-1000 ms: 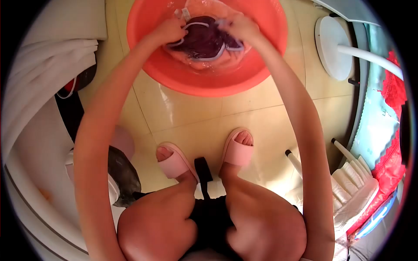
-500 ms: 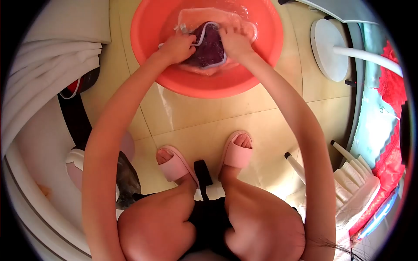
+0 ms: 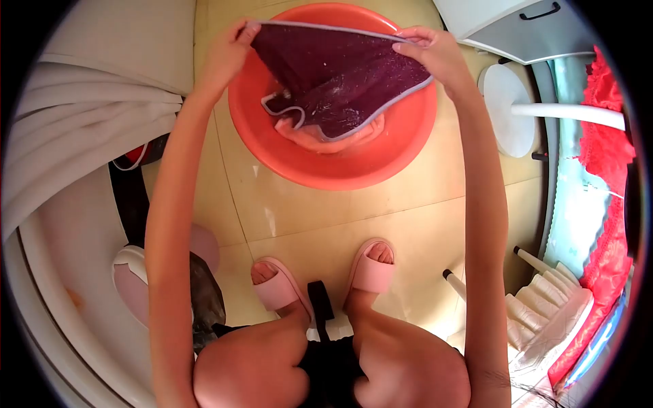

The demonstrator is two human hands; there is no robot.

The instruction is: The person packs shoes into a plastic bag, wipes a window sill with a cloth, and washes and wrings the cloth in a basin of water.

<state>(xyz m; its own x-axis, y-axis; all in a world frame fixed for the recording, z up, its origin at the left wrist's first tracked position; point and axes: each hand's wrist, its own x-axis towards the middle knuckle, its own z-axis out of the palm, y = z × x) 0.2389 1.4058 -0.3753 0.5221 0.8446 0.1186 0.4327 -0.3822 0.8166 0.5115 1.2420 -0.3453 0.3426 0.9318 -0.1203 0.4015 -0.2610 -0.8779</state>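
Observation:
A wet purple cloth [image 3: 333, 81] with pale grey edging is stretched out over a red-orange plastic basin [image 3: 326, 175]. My left hand [image 3: 235, 54] is closed on the cloth's upper left corner. At the opposite corner, my right hand [image 3: 439, 58] pinches the edge between thumb and fingers. The cloth's lower part hangs into the basin, where its edging curls at the left. Beneath it lies a pink cloth [image 3: 340, 144], mostly hidden. Whitish flecks or suds dot the purple fabric.
The basin stands on a beige tiled floor [image 3: 306, 214], in front of my pink slippers [image 3: 275, 289]. On the right are a white round base with a pole [image 3: 510, 112], a cabinet [image 3: 524, 34] and a white stool [image 3: 547, 309]. White draped fabric [image 3: 88, 122] hangs at the left.
Both hands have risen out of the basin and moved apart, lifting the purple cloth and spreading it between them. The view has shifted, so the basin appears lower.

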